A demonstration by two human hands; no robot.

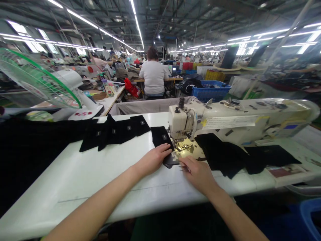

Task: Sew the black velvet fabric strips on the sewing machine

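Note:
A black fabric piece with a small light label lies on the white table, just left of the sewing machine's needle area. My left hand rests on its near end, fingers stretched out and lying on the cloth. My right hand is at the front edge of the brass-coloured needle plate, thumb and fingers pinched together. Whatever is between those fingertips is too small to make out. The beige sewing machine stands over the plate, with its presser foot close beyond both hands.
Several labelled black pieces overlap in a row at the left, beside a large dark cloth. More black fabric lies right of the needle. A green-rimmed fan stands at left; a seated person and blue basket are beyond.

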